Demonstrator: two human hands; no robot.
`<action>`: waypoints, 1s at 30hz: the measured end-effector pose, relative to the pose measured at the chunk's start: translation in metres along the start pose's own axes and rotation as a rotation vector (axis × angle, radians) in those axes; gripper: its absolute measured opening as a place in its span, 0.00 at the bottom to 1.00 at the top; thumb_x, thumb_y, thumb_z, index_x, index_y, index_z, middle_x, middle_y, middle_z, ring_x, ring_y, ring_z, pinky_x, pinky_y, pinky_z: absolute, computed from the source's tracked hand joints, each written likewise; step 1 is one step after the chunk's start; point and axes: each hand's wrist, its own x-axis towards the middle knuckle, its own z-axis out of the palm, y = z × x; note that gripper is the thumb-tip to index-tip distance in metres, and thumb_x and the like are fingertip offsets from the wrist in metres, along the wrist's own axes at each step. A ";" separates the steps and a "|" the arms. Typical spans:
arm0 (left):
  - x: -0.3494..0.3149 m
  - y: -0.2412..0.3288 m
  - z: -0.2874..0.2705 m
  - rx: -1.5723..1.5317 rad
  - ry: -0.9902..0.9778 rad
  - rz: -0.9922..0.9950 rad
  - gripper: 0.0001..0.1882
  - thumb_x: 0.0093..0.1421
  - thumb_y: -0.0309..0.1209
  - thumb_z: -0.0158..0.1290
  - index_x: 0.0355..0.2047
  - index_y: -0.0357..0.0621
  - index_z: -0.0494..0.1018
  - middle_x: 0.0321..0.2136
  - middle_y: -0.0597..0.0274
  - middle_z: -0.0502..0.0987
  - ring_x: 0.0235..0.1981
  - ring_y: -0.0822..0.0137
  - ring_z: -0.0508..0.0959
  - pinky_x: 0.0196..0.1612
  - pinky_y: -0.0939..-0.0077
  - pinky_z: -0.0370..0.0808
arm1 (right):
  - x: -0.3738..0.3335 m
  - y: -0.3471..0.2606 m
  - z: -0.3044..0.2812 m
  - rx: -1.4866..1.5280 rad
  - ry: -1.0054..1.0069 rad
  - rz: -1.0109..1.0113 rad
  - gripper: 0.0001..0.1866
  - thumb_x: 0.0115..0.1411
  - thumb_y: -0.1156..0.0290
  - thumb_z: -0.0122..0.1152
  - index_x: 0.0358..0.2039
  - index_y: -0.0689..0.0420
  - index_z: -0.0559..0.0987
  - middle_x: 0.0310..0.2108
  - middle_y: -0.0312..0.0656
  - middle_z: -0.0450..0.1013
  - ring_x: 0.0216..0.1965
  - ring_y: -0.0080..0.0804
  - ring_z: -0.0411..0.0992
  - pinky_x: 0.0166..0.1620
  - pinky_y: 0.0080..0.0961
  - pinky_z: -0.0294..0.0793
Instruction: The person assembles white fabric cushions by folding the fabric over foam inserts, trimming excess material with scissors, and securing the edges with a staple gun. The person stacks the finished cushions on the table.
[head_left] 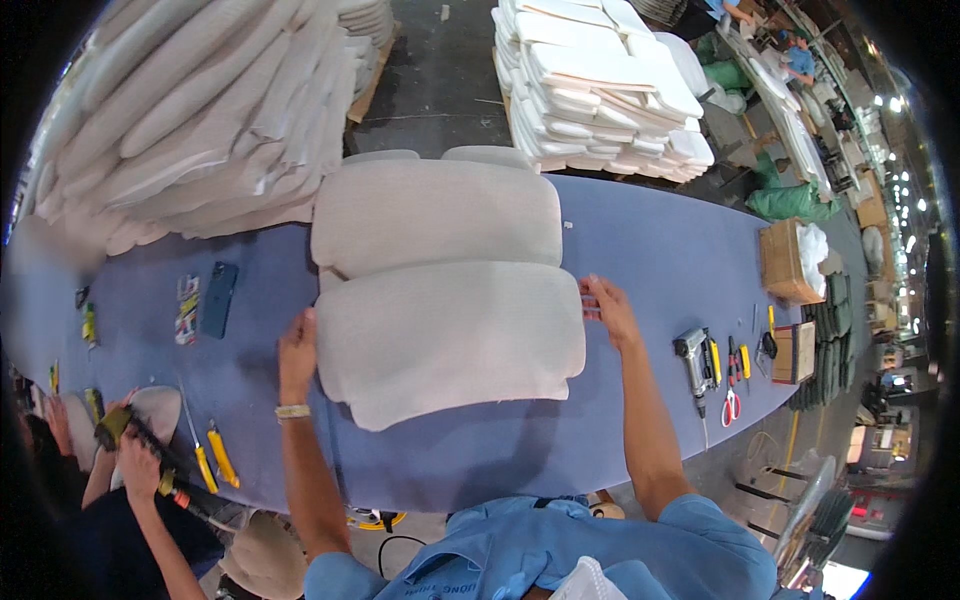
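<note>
A pale grey-beige upholstered cushion [450,335] lies crosswise in front of me, its curved lower edge toward me. Behind it is a similar cushion [440,215], with the tops of more pads showing beyond. My left hand [298,350] closes at the near cushion's left edge; its fingertips are partly hidden there. At the opposite edge, my right hand [612,308] has its fingers apart, their tips at the cushion's side.
The blue-covered table [640,240] carries a phone [219,300], a drill-like air tool [692,365], red-handled scissors [731,405] and yellow cutters [222,455]. Tall cushion stacks [220,110] stand beyond. A box [790,262] sits right. At left, a co-worker's hands [138,462] hold a tool.
</note>
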 end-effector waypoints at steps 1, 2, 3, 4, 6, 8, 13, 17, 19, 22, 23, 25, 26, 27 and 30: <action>0.024 0.008 0.002 -0.057 -0.050 -0.048 0.31 0.72 0.54 0.48 0.53 0.33 0.77 0.42 0.52 0.82 0.45 0.62 0.80 0.48 0.68 0.75 | 0.015 -0.008 -0.002 0.001 0.019 0.006 0.28 0.70 0.45 0.55 0.55 0.58 0.78 0.45 0.37 0.75 0.43 0.26 0.73 0.46 0.28 0.75; 0.045 0.016 0.002 -0.108 -0.093 -0.104 0.32 0.72 0.54 0.48 0.57 0.35 0.75 0.45 0.54 0.82 0.45 0.63 0.80 0.48 0.67 0.76 | 0.028 -0.017 0.002 0.008 0.029 0.007 0.28 0.70 0.45 0.55 0.54 0.58 0.77 0.45 0.36 0.75 0.43 0.26 0.72 0.46 0.28 0.75; 0.061 0.030 0.010 -0.249 -0.105 -0.126 0.33 0.71 0.54 0.48 0.60 0.34 0.72 0.49 0.53 0.80 0.47 0.62 0.79 0.51 0.67 0.75 | 0.041 -0.029 0.010 0.016 0.035 0.005 0.28 0.70 0.45 0.55 0.54 0.57 0.77 0.45 0.35 0.75 0.43 0.26 0.72 0.45 0.27 0.75; 0.076 0.044 0.018 -0.390 -0.103 -0.147 0.35 0.71 0.54 0.49 0.62 0.34 0.70 0.54 0.52 0.78 0.49 0.61 0.78 0.53 0.66 0.75 | 0.056 -0.040 0.018 0.024 0.030 -0.004 0.27 0.70 0.45 0.56 0.54 0.57 0.77 0.45 0.35 0.75 0.42 0.26 0.72 0.45 0.27 0.75; 0.124 0.044 0.032 -0.395 -0.144 -0.189 0.36 0.68 0.56 0.53 0.63 0.38 0.68 0.54 0.57 0.75 0.53 0.66 0.76 0.55 0.72 0.74 | 0.088 -0.055 0.035 -0.048 -0.031 -0.012 0.28 0.69 0.45 0.56 0.55 0.57 0.77 0.45 0.35 0.74 0.42 0.25 0.72 0.45 0.26 0.75; 0.148 0.038 0.044 -0.514 -0.111 -0.151 0.35 0.68 0.50 0.55 0.62 0.31 0.67 0.56 0.53 0.75 0.56 0.64 0.74 0.58 0.70 0.72 | 0.109 -0.056 0.047 -0.098 -0.030 0.012 0.29 0.69 0.46 0.57 0.56 0.59 0.76 0.47 0.37 0.74 0.45 0.29 0.72 0.48 0.28 0.74; 0.128 0.080 0.036 -0.760 -0.155 0.097 0.33 0.65 0.38 0.62 0.64 0.31 0.66 0.57 0.53 0.75 0.59 0.67 0.72 0.61 0.72 0.69 | 0.122 -0.032 0.064 0.658 0.126 -0.074 0.32 0.69 0.50 0.56 0.61 0.64 0.71 0.59 0.44 0.72 0.60 0.41 0.70 0.63 0.36 0.67; 0.094 0.160 0.006 -0.740 -0.254 0.375 0.33 0.65 0.34 0.62 0.65 0.31 0.65 0.59 0.53 0.74 0.60 0.68 0.71 0.64 0.75 0.64 | 0.103 -0.073 0.023 0.842 0.134 -0.343 0.31 0.71 0.51 0.54 0.67 0.57 0.67 0.66 0.43 0.66 0.66 0.39 0.64 0.69 0.40 0.61; 0.066 0.208 -0.008 -0.538 -0.059 0.587 0.34 0.66 0.35 0.60 0.67 0.33 0.63 0.61 0.51 0.72 0.62 0.66 0.70 0.66 0.73 0.63 | 0.080 -0.113 -0.014 0.664 0.143 -0.437 0.31 0.72 0.53 0.53 0.69 0.53 0.64 0.66 0.42 0.66 0.66 0.39 0.64 0.69 0.40 0.61; 0.019 0.254 -0.026 -0.649 0.090 0.858 0.34 0.69 0.42 0.56 0.68 0.35 0.63 0.65 0.49 0.69 0.65 0.64 0.67 0.69 0.70 0.58 | 0.001 -0.168 -0.057 -0.086 0.173 -0.670 0.32 0.72 0.57 0.50 0.72 0.55 0.60 0.69 0.48 0.63 0.67 0.38 0.63 0.69 0.38 0.59; 0.012 0.253 -0.028 -0.647 0.088 0.894 0.33 0.71 0.45 0.53 0.68 0.36 0.64 0.62 0.50 0.71 0.62 0.64 0.70 0.66 0.71 0.63 | -0.027 -0.176 -0.069 -0.157 0.136 -0.657 0.32 0.73 0.54 0.47 0.71 0.57 0.62 0.68 0.50 0.64 0.67 0.39 0.63 0.69 0.38 0.58; -0.004 0.244 -0.029 -0.681 -0.006 0.885 0.32 0.73 0.49 0.47 0.67 0.38 0.66 0.56 0.52 0.75 0.56 0.65 0.76 0.58 0.72 0.71 | -0.081 -0.174 -0.091 -0.297 0.059 -0.624 0.35 0.74 0.47 0.40 0.68 0.63 0.67 0.67 0.54 0.65 0.67 0.41 0.63 0.70 0.39 0.57; -0.015 0.243 -0.029 -0.719 -0.095 0.841 0.32 0.74 0.51 0.44 0.66 0.39 0.66 0.53 0.53 0.77 0.52 0.66 0.78 0.53 0.74 0.75 | -0.101 -0.159 -0.108 -0.212 -0.031 -0.604 0.39 0.73 0.41 0.35 0.64 0.66 0.70 0.67 0.55 0.66 0.68 0.42 0.61 0.71 0.40 0.54; -0.036 0.244 -0.029 -0.799 -0.278 0.715 0.32 0.74 0.52 0.42 0.66 0.40 0.67 0.49 0.54 0.78 0.46 0.67 0.81 0.47 0.76 0.78 | -0.120 -0.138 -0.126 -0.131 -0.119 -0.578 0.45 0.73 0.36 0.29 0.61 0.68 0.74 0.66 0.56 0.66 0.70 0.42 0.60 0.72 0.41 0.51; -0.084 0.250 -0.013 -0.901 -0.541 0.505 0.33 0.75 0.53 0.37 0.65 0.36 0.66 0.52 0.57 0.78 0.28 0.71 0.83 0.24 0.82 0.81 | -0.158 -0.065 -0.175 0.241 -0.054 -0.482 0.51 0.68 0.27 0.25 0.54 0.65 0.78 0.47 0.52 0.78 0.42 0.39 0.77 0.44 0.34 0.75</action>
